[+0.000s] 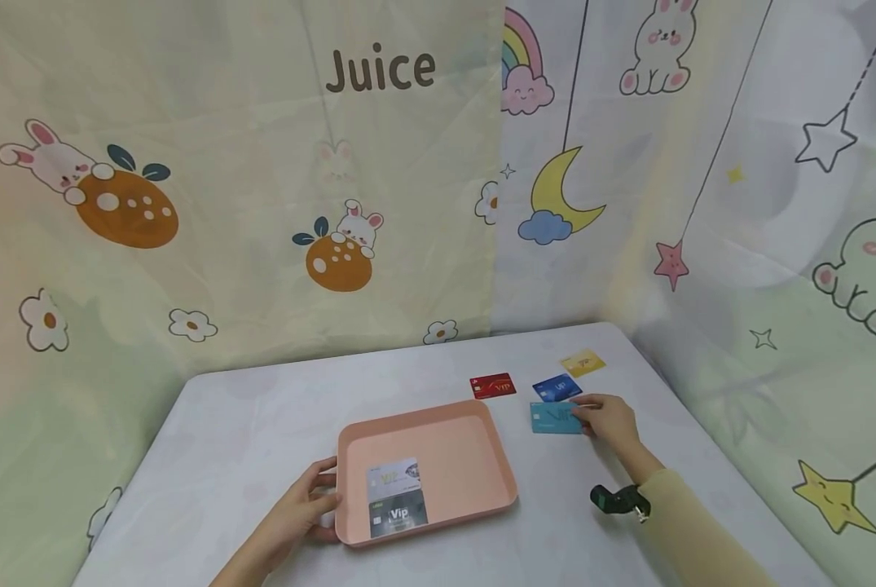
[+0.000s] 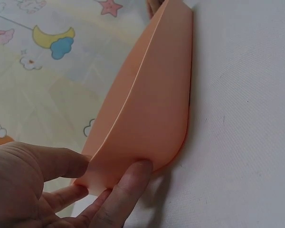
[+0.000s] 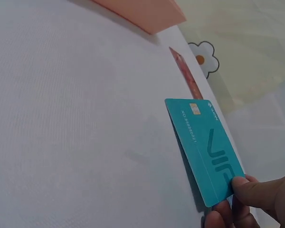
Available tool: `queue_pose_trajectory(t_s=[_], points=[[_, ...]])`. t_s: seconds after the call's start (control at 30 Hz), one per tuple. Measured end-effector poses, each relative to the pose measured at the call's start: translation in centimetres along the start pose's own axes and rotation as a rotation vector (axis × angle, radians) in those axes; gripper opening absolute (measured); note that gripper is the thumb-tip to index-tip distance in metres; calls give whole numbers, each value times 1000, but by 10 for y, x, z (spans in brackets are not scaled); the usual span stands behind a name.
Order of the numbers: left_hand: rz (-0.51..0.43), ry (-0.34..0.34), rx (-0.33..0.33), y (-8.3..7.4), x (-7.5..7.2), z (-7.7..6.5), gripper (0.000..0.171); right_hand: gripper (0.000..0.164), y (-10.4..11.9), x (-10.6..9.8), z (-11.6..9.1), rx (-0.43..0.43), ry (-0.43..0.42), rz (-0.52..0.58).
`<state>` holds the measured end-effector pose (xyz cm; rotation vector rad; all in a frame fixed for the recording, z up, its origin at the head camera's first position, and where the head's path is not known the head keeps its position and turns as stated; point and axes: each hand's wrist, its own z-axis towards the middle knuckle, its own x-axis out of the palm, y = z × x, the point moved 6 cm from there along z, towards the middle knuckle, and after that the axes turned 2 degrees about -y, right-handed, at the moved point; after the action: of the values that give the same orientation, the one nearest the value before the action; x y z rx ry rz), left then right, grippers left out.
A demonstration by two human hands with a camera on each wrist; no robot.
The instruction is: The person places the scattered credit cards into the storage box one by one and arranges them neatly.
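In the head view my left hand [image 1: 300, 511] holds the pink tray [image 1: 504, 456] by its left end. The left wrist view has the thumb [image 2: 69, 164] at the tray's rim and a fingertip [image 2: 140, 168] against the outer wall. Two cards, a silver one [image 1: 385, 483] and a dark grey one [image 1: 398, 514], lie at the tray's left side. My right hand [image 1: 614, 424] pinches a teal VIP card [image 1: 552, 417] by its right end, thumb on top and fingers beneath. This card is tilted, its left edge close over the table in the right wrist view.
A red card [image 1: 492, 386], a blue card [image 1: 557, 388] and a yellow card [image 1: 583, 362] lie on the white table [image 1: 276, 424] behind the tray and the right hand. Printed curtains [image 1: 247, 269] stand close behind the table. A dark strapped device [image 1: 617, 500] sits at the right wrist.
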<state>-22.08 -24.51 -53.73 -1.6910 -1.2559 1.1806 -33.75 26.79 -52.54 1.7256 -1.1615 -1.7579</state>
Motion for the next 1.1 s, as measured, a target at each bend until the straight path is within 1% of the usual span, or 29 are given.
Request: queue_pose_trajectory(t_s=[0.1, 0.27, 0.33, 0.53, 0.7, 0.9, 1.1], points=[[-4, -6, -4, 0, 0, 0, 69, 37, 0, 2, -1, 31, 52, 89], [-9, 6, -2, -1, 0, 0, 69, 42, -5, 8, 0, 137, 137, 256], [-12, 10, 1, -1, 1, -1, 69, 43, -6, 10, 0, 169, 155, 307], [-13, 18, 15, -1, 1, -2, 69, 46, -7, 12, 0, 211, 186, 422], [-17, 15, 20, -2, 1, -2, 68, 49, -4, 14, -1, 244, 212, 481], [-19, 18, 21, -1, 0, -3, 68, 49, 3, 18, -3, 233, 238, 487], [-25, 34, 31, -2, 0, -4, 68, 48, 5, 23, -3, 252, 230, 484]])
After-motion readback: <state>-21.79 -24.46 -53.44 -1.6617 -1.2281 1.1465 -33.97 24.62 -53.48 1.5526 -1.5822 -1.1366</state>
